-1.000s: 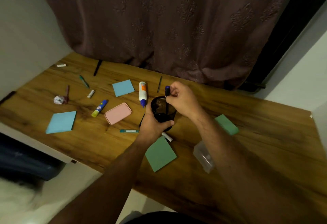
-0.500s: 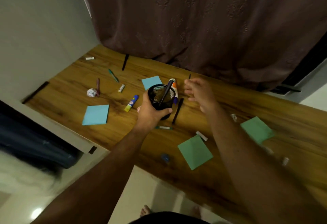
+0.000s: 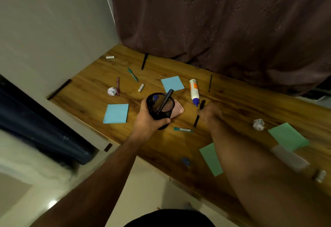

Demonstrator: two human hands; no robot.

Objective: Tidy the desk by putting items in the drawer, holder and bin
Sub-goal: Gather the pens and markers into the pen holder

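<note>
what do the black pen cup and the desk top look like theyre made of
Pen cup: black wire mesh, likely metal with a matte coat; the pink case behind shows through its fine grid. The left hand holds it.
Desk top: wood grain in warm brown streaks with a low sheen; probably laminate or veneer over board, though solid wood cannot be ruled out.

Head view, steeply down over desk (image 3: 250, 105)
</note>
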